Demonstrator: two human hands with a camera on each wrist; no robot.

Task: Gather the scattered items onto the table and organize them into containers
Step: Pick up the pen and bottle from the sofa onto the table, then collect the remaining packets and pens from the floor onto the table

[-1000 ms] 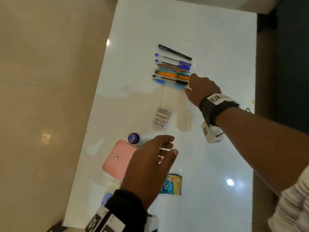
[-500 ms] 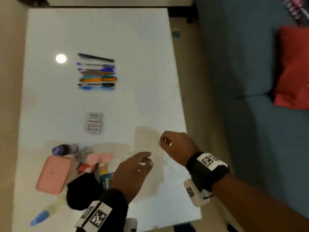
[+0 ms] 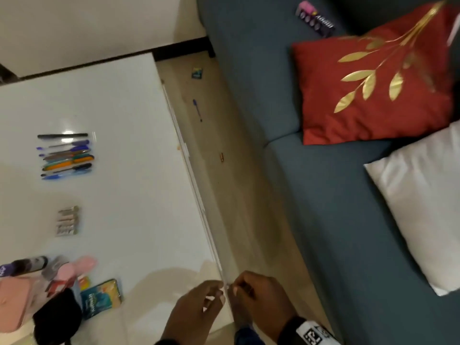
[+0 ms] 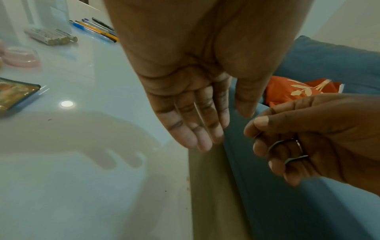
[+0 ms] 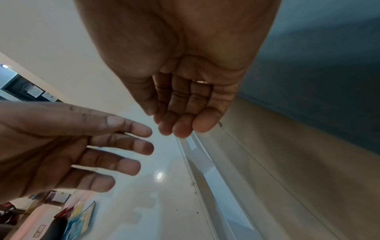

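Observation:
My left hand (image 3: 196, 310) hovers over the front right corner of the white table (image 3: 139, 195), fingers straight and empty. My right hand (image 3: 258, 297) hangs just past the table edge, fingers loosely curled, its palm (image 5: 185, 97) bare. On the table a row of pens (image 3: 66, 155) lies above a pack of small batteries (image 3: 67, 221). A pink case (image 3: 12, 302), a black pouch (image 3: 57, 317), a teal packet (image 3: 100, 297) and a purple bottle (image 3: 23, 266) cluster front left. On the floor lie a blue pen (image 3: 197, 109), a small packet (image 3: 197, 72) and a small copper piece (image 3: 221, 157).
A blue sofa (image 3: 323, 195) runs along the right, a narrow strip of floor (image 3: 236, 195) between it and the table. On the sofa are a red cushion (image 3: 373, 83), a white cushion (image 3: 423, 207) and a purple box (image 3: 315, 19).
The view has swung right, from the table to the floor and sofa. My right hand drew back from the pens to the table's front right edge; my left hand moved right beside it.

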